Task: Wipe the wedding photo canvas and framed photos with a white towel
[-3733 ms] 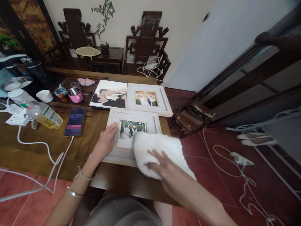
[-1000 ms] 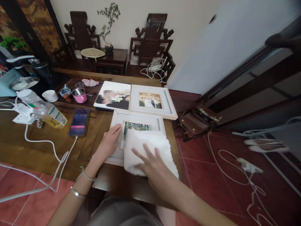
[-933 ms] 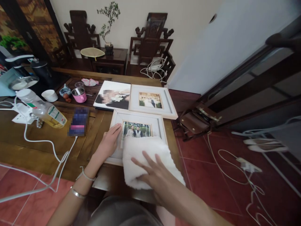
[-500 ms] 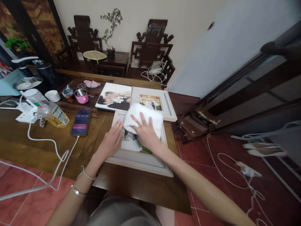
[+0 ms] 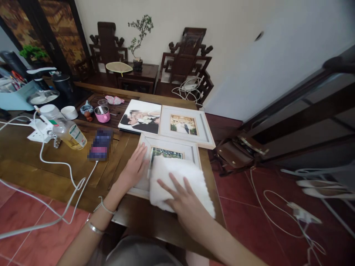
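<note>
Your right hand [image 5: 184,201], fingers spread, presses a white cloth [image 5: 177,173] onto the picture frame [image 5: 172,142]; your left hand [image 5: 135,169] lies flat on its left edge.

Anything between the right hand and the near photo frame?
Yes: the white cloth lies spread over the near photo frame, and the right hand rests flat on top of it, fingers spread. The left hand lies directly on the frame's left border, with nothing between.
</note>
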Action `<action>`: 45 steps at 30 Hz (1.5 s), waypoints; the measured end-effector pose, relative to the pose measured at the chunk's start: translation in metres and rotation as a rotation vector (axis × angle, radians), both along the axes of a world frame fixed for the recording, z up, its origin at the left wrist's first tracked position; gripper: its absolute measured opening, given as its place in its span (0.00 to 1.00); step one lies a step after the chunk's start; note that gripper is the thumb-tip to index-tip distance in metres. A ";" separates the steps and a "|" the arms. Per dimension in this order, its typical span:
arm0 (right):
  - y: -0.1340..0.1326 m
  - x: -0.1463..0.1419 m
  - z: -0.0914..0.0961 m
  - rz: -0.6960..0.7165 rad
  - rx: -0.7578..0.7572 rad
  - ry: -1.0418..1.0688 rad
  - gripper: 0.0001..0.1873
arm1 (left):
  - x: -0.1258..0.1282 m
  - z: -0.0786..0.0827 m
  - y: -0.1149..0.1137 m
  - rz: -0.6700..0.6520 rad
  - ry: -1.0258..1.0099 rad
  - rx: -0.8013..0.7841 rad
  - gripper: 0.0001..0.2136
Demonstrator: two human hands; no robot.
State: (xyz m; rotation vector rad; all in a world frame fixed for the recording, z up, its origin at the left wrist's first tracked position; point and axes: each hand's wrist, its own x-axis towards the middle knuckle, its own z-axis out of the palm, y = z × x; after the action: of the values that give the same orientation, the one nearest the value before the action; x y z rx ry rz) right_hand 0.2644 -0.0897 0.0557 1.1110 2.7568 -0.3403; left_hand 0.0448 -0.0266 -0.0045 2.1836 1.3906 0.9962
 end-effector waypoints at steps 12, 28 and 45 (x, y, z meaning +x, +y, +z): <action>0.053 0.074 0.009 -0.191 0.265 0.304 0.31 | -0.002 -0.002 -0.001 -0.059 0.246 -0.115 0.28; 0.129 0.003 -0.017 -0.002 0.322 0.088 0.36 | -0.005 -0.026 0.005 -0.037 -0.001 -0.028 0.32; -0.018 0.094 0.022 -0.059 -0.030 0.257 0.33 | -0.003 -0.012 0.003 -0.006 0.117 -0.073 0.30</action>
State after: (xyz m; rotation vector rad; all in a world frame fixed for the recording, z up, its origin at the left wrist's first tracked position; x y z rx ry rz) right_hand 0.3585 -0.1075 0.0779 1.2216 2.9293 -0.5681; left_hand 0.0415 -0.0235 -0.0170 2.2211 1.4476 0.8143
